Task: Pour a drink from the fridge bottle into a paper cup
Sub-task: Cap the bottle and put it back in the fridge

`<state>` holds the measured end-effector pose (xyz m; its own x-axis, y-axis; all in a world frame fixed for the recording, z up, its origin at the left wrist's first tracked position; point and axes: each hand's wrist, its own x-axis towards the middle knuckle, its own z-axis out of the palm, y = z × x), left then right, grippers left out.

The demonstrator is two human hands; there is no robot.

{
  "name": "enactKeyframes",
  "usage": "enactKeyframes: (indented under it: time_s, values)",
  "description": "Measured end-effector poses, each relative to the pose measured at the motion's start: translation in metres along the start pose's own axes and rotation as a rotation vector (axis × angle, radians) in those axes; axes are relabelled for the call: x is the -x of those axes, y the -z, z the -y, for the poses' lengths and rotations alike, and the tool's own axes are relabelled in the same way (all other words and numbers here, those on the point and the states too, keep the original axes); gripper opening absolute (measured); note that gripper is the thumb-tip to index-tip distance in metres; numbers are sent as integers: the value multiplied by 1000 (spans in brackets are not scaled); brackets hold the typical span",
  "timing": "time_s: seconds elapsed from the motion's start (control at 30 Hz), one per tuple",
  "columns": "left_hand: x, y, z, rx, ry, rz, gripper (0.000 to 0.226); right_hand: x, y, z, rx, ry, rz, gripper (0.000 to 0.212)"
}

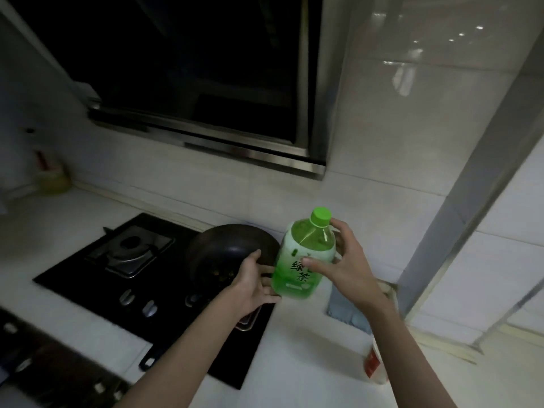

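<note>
Bottle [303,254], rounded green plastic, capped, held by left hand [253,285], right hand [344,269].

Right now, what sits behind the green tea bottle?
A dark wok on the black gas hob, and white wall tiles. The green tea bottle and the left hand cover the wok's near right side; its contents are too dark to tell.
</note>
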<state>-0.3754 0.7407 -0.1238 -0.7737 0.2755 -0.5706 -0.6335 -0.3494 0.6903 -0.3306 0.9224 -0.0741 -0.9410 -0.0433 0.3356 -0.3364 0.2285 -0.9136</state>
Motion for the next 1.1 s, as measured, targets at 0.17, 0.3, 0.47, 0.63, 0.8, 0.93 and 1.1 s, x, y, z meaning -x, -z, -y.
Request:
enactKeyframes:
  time_s: [0.17, 0.3, 0.47, 0.63, 0.8, 0.93, 1.1]
  values:
    - [53, 23, -10, 52, -113, -62, 66, 1, -30, 28, -88, 79, 67, 72]
    - [100, 54, -12, 95, -181, -149, 62, 0, -66, 54, -151, 139, 149, 69]
    - [162, 108, -16, 151, -274, -263, 63, 6, -125, 84, -224, 199, 294, 68]
    - [222, 159, -17, 210, -369, -389, 68, 14, -189, 123, -302, 255, 451, 66]
    - [279, 202, -16, 268, -464, -508, 71, 25, -251, 162, -376, 319, 603, 68]
    - [322, 232, -14, 313, -526, -579, 71, 34, -299, 187, -435, 328, 720, 69]
    - [379, 272, -16, 359, -589, -657, 70, 47, -365, 223, -492, 359, 802, 68]
